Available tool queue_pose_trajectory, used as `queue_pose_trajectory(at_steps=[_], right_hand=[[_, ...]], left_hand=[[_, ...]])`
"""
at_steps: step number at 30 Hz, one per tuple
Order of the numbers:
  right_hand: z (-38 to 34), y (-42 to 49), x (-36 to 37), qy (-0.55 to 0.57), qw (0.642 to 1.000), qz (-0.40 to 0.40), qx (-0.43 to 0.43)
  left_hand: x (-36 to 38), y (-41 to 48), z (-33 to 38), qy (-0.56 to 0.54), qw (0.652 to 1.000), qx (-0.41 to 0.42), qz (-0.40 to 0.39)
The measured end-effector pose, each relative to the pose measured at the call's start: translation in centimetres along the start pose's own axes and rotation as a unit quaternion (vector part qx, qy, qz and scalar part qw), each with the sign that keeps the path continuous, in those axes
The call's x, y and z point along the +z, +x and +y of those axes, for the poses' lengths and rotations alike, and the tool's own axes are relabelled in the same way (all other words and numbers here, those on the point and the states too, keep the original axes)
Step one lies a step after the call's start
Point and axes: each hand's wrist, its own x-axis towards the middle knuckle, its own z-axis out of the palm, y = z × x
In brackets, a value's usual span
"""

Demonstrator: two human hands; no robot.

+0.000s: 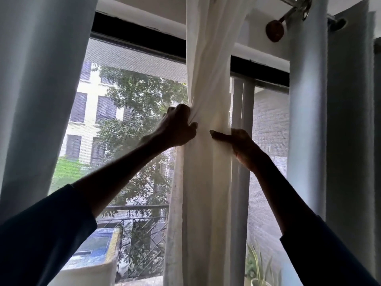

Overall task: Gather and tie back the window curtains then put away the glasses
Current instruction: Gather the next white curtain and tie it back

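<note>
The white curtain (206,79) hangs as one long upright bundle between both hands, its axis running straight up and down and touching each. The left hand (177,126) grips the edge on its side, fingers curled into bunched cloth. The right hand (237,143) clasps the opposite side, thumb (218,135) laid across the front, fingers hidden behind. Neither is nearer, and a tie would likely wrap crosswise here, though no tie or glasses show.

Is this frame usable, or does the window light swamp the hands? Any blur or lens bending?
Head view: strong backlight from the window, so the left hand and right hand on the white curtain are near-silhouettes and finger detail is lost. Head view: the grey curtain bows at the frame edge. Head view: the tree looks hazy; no obvious motion blur.
</note>
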Motion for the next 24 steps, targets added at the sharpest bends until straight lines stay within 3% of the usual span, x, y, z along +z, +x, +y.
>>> queue_pose_trajectory(at_steps=[6,11,13,18,24], right_hand=[[0.4,-2.3,0.7,-0.139,0.976,0.136,-0.092],[1.0,-5.2,3.1,-0.386,0.883,0.222,-0.150],[1.7,-5.8,4.0,-0.426,0.861,0.227,-0.163],[1.8,-8.0,5.5,-0.374,0.866,0.235,-0.236],[4.1,-10.8,5.9,-0.334,0.907,0.163,-0.198]], left_hand=[[1.6,-2.1,1.2,0.070,0.997,-0.031,-0.009],[2.7,-4.1,2.7,0.075,0.997,-0.035,0.005],[3.0,-4.6,3.2,0.071,0.997,-0.020,0.004],[3.5,-6.0,3.9,0.080,0.996,0.025,-0.012],[4.7,-8.1,2.7,0.037,0.995,0.022,-0.087]])
